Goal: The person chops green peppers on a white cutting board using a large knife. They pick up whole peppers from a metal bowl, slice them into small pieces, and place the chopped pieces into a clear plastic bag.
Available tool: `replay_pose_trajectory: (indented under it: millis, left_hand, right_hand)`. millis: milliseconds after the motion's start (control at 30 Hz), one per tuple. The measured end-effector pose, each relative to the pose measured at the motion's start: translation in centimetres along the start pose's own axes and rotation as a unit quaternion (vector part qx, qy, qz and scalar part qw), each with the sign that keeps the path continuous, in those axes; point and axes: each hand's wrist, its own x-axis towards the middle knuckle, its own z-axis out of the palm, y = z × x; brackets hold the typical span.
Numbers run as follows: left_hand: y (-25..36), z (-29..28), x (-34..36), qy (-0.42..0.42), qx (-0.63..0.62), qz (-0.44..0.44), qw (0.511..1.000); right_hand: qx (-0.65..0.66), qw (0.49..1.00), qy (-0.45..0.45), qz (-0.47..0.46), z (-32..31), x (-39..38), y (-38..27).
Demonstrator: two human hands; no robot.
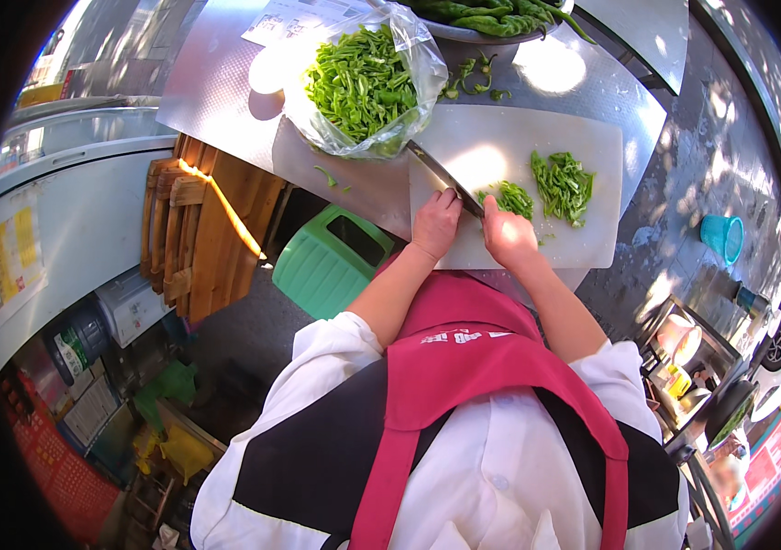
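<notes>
A kitchen knife (445,177) slants over the white cutting board (583,240), its blade pointing up and to the left. My right hand (508,236) is closed around its near end. Left of the blade, my left hand (437,223) rests on the board with curled fingertips close to the metal; whatever lies under them is hidden. Sliced green peppers (511,199) lie just right of the blade, and a larger pile of green pepper slices (563,188) sits farther right. Beyond the board's left corner, a clear plastic bag (420,57) stands open, full of chopped green pepper (360,82).
A bowl of whole green peppers (491,16) stands at the far edge of the metal table (216,64). Pepper stems (475,78) lie near it. A green plastic stool (321,266) and folded wooden furniture (211,238) are at left. A turquoise bucket (722,239) stands on the ground at right.
</notes>
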Motion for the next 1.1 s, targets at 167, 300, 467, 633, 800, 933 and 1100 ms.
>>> replay_pose_trajectory:
  millis: [167, 300, 467, 633, 800, 933, 1100]
  left_hand:
    - [-0.2, -0.1, -0.1, -0.004, -0.01, 0.001, 1.0]
    - [-0.2, 0.1, -0.1, 0.025, -0.031, 0.002, 0.999]
    - [-0.3, -0.3, 0.0, 0.017, -0.053, -0.003, 0.998]
    - [-0.4, -0.6, -0.9, 0.085, -0.087, -0.073, 0.99]
    - [-0.4, -0.3, -0.5, 0.072, -0.059, -0.065, 0.994]
    - [0.0, -0.7, 0.1, 0.026, -0.013, -0.047, 0.998]
    - [-0.4, -0.5, -0.1, 0.014, -0.038, -0.03, 0.999]
  right_hand:
    - [-0.002, 0.999, -0.038, 0.008, -1.5, 1.0, -0.1]
    - [0.024, 0.999, -0.039, 0.014, -1.0, 0.4, -1.0]
    - [0.03, 0.999, -0.024, 0.006, -0.9, 0.8, -0.2]
    - [0.009, 1.0, -0.024, 0.012, -2.7, -0.8, -0.2]
    - [-0.015, 0.993, -0.106, 0.056, -3.4, -0.9, -2.3]
    - [-0.012, 0.994, -0.087, 0.062, -0.5, -0.4, -1.9]
    - [-0.002, 1.0, -0.029, 0.008, -1.2, 0.2, -1.0]
